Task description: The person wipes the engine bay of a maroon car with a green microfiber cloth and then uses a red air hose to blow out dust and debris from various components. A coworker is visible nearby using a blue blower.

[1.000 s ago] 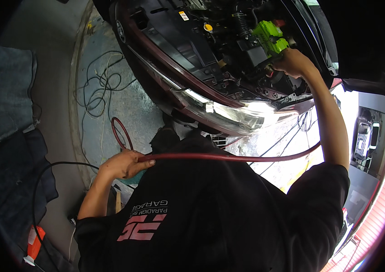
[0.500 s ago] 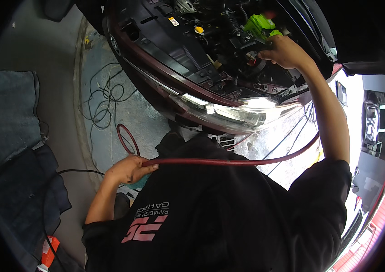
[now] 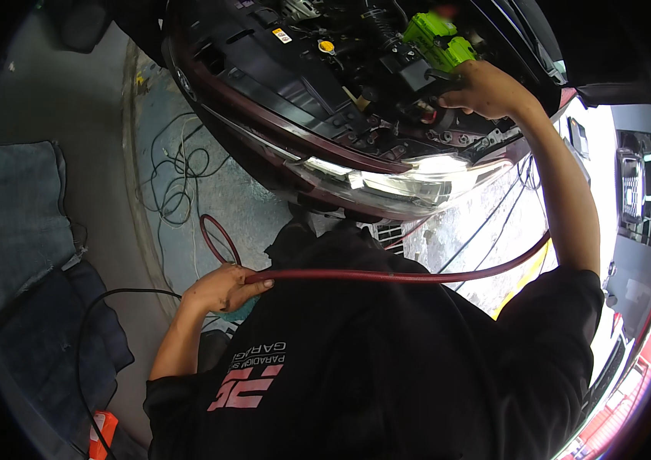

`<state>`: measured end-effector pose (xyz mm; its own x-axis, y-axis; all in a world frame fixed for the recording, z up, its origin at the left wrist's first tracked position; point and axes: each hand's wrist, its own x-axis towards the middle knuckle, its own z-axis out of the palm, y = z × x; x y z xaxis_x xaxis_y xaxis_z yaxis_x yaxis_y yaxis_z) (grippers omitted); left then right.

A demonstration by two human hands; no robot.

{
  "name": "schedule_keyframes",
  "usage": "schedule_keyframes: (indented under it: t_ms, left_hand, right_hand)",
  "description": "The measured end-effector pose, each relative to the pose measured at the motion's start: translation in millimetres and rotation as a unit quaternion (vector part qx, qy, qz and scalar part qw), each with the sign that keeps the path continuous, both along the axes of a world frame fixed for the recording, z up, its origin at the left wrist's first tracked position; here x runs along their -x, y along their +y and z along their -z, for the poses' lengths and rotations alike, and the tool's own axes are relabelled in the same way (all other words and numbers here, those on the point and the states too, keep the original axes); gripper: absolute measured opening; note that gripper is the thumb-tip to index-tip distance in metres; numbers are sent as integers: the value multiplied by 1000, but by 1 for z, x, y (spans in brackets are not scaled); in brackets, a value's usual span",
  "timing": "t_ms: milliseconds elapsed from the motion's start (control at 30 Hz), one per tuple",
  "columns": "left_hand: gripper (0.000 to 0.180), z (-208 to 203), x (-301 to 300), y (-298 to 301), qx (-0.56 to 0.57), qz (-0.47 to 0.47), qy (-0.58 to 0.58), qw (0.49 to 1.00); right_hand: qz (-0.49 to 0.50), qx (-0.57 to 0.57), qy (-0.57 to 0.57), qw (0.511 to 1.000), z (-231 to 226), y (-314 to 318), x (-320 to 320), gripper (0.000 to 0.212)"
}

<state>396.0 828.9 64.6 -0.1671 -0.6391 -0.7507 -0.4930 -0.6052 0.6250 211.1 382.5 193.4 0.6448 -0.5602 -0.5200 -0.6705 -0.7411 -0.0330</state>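
My left hand (image 3: 222, 289) is wrapped round a red hose (image 3: 387, 277), low at the left in front of my black shirt. From that hand the hose runs across my body to the right and passes behind my right forearm; a loop of it hangs beyond the left hand. My right hand (image 3: 490, 90) is over the open engine bay (image 3: 295, 84), its fingers curled. A dark, narrow piece sticks out by its fingertips, but the hand hides most of what it grips. Close beside it are a bright green box (image 3: 437, 42) and black engine parts.
The dark red car's front bumper and lit headlight (image 3: 417, 184) lie between me and the engine bay. Tangled cables (image 3: 184, 172) are on the floor at left. Dark cloths (image 3: 19, 222) and an orange object (image 3: 103, 435) lie farther left. Another vehicle (image 3: 632, 188) stands at far right.
The view has shifted slightly, so the engine bay sits a little farther left and up. My right hand has turned slightly, showing more of the dark piece. The left hand keeps its grip.
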Motion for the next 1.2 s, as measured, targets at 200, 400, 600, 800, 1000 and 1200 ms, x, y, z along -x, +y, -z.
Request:
schedule_keyframes:
  t_ms: [200, 400, 600, 800, 1000, 1200]
  left_hand:
    - [48, -5, -5, -7, -16, 13, -10, 1000]
    - [47, -2, -3, -12, -13, 33, 3, 999]
    - [49, -7, 11, -26, -31, 53, -10, 998]
    - [49, -13, 31, -35, -13, 37, -12, 999]
    - [52, -21, 73, -39, -16, 17, -22, 999]
    - [60, -16, 120, -50, -28, 19, -45, 998]
  right_hand:
    - [-13, 32, -102, 994, -1, 8, -1, 47]
    - [27, -18, -42, 999, -23, 13, 16, 54]
    - [62, 7, -34, 997, -29, 1, 46, 63]
    - [24, -2, -55, 998, -2, -20, 70, 60]
    - [67, 41, -77, 994, -10, -51, 119, 64]
    - [92, 71, -75, 990, -14, -94, 166, 64]
